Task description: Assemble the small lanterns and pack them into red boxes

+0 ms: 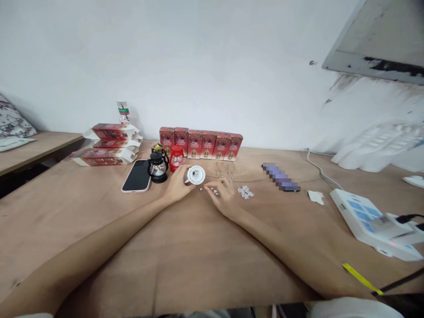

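Observation:
My left hand (179, 183) is closed around a small white lantern (196, 175), tipped so that its round underside faces me. A recess with small parts inside shows in that underside. Just to the right, my right hand (227, 198) is closed, thumb and finger brought together over the table; anything between the tips is too small to make out. Tiny white pieces (216, 192) lie by those fingers, and flat white plastic parts (245, 192) are to their right. Beside my left hand stand a red lantern (176, 159), a black lantern (158, 168) and a gold-topped lantern (157, 147).
Several red boxes (195, 143) stand in a row near the wall. Opened cartons (107, 154) are stacked at left, behind a phone (136, 176). Thin wire pieces (225, 170) lie behind my right hand. At right are a pixelated purple object (281, 176) and a white power strip (361, 216).

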{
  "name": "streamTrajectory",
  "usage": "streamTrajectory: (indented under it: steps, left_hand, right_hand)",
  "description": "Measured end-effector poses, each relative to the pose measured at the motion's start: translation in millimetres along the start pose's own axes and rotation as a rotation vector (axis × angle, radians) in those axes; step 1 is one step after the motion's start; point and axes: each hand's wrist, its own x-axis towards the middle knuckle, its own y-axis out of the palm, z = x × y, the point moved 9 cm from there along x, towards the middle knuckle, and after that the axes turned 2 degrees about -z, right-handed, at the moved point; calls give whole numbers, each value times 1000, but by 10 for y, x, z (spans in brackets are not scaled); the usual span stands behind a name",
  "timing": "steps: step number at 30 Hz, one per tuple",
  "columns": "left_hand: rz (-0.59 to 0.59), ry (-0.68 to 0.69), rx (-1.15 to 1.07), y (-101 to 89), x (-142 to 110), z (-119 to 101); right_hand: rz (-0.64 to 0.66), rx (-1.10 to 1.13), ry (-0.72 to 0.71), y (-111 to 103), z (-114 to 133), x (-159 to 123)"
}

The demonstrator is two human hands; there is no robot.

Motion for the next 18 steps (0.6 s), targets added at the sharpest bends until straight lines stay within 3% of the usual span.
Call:
streamTrajectory:
  steps: [4, 9, 12, 18]
  left_hand:
    - [104, 96, 38, 84, -38, -142]
    - [243, 235, 34, 182, -122, -360]
    - [252, 256, 43, 180, -136, -399]
    - [239, 237, 30, 188, -124, -352]
  right_hand:
    - [-237, -16, 10, -249, 25, -72]
    - [-408, -113, -68, -407, 153, -57]
    - [-404, -122, -102, -405, 189, -39]
    - [-286, -33, -20, -300, 68, -32]
